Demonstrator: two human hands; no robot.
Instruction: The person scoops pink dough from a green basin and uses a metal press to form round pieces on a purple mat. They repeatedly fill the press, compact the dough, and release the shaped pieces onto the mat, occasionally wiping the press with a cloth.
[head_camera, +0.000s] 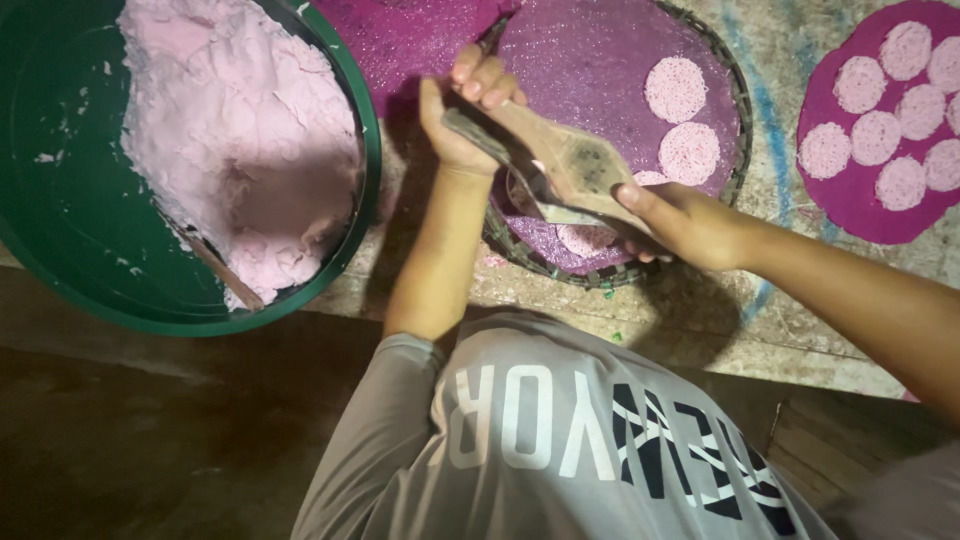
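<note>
wooden press (570, 160) gripped by both hands' fingers (480, 80).

The space over the near half of the woven tray (741, 110) is taken up by the wooden press (560, 160) and both forearms. Open purple surface is left at the tray's far side, beside two pink discs (678, 118). Passage leftward is blocked by the green basin (60, 200) of pink dough (240, 130).
</note>
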